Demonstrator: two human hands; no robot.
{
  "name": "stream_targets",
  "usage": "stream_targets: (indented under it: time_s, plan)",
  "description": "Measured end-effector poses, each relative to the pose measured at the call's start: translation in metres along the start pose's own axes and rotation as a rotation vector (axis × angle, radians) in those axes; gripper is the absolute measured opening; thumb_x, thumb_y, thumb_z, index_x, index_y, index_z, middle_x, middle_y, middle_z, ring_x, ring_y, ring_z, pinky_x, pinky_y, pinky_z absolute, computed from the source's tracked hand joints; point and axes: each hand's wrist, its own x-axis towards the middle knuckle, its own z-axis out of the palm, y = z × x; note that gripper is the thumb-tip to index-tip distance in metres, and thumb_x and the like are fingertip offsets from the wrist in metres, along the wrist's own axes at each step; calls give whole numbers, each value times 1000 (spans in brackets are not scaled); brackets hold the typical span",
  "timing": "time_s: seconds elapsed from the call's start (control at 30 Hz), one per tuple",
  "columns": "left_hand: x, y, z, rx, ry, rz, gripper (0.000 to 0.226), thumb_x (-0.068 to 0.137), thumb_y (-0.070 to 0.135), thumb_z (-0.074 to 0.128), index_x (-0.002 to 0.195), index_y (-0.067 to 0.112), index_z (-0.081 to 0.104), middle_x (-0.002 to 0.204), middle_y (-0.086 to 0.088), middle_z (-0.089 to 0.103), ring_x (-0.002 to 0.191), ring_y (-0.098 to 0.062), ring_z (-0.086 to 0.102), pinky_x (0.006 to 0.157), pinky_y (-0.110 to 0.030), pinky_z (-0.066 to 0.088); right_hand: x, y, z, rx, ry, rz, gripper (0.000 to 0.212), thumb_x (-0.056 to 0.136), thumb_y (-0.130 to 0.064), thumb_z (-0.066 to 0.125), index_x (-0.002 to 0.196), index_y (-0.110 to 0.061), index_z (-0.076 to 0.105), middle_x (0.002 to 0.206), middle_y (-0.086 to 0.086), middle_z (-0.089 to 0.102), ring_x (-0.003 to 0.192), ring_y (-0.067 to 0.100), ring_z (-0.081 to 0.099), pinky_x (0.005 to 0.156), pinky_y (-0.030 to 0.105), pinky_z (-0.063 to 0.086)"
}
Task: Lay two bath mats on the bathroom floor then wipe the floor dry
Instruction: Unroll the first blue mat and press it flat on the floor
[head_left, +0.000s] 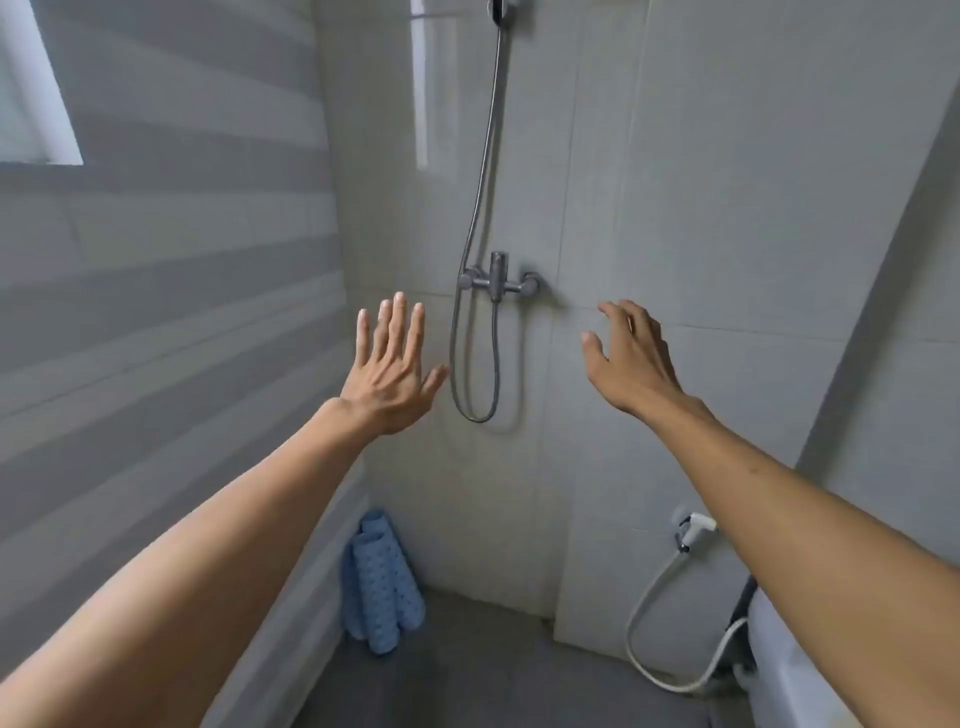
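Note:
Blue rubber bath mats (382, 587), rolled up and dotted with holes, lean upright in the floor corner at the lower left, against the wall. The dark grey floor (467, 670) spreads out below them. My left hand (392, 371) is stretched out in front of me at chest height, fingers spread, holding nothing. My right hand (631, 358) is also raised, fingers loosely curled and apart, empty. Both hands are far above the mats and touch nothing.
A shower mixer tap (498, 280) with a looping metal hose (475, 364) is fixed on the tiled wall between my hands. A white bidet sprayer (693, 527) with its hose hangs low on the right. The toilet (789, 670) edge shows at the lower right.

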Motion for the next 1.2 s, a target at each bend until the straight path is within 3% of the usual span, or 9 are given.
stream_targets:
  time_s: [0.37, 0.73, 1.0, 1.2]
  plan:
    - [-11, -71, 169, 25, -370, -324, 77, 98, 57, 11, 151, 11, -21, 156, -15, -29, 144, -28, -29, 115, -47, -23, 69, 61, 208, -5, -377, -76, 53, 102, -40, 42, 149, -15, 35, 154, 10, 32, 143, 29, 25, 115, 43, 27]
    - [-40, -150, 309, -2, -630, -552, 74, 101, 50, 16, 152, 8, -16, 158, -18, -21, 147, -32, -21, 118, -50, -15, 102, 49, 403, -66, -741, -167, 58, 98, -38, 52, 148, -14, 37, 147, 15, 39, 136, 34, 34, 112, 44, 33]
    - [-36, -239, 500, -99, -856, -616, 73, 102, 44, 25, 152, 9, -16, 159, -18, -19, 149, -33, -11, 120, -47, -10, 119, 50, 615, -82, -1050, -185, 62, 94, -30, 60, 149, -17, 36, 149, 11, 35, 137, 30, 37, 114, 35, 34]
    - [-39, -298, 658, -178, -996, -586, 73, 101, 48, 23, 153, 10, -13, 160, -16, -15, 149, -34, -5, 121, -46, -4, 105, 65, 791, -1, -1280, 51, 58, 98, -37, 56, 148, -17, 35, 141, 16, 40, 123, 32, 51, 103, 35, 45]
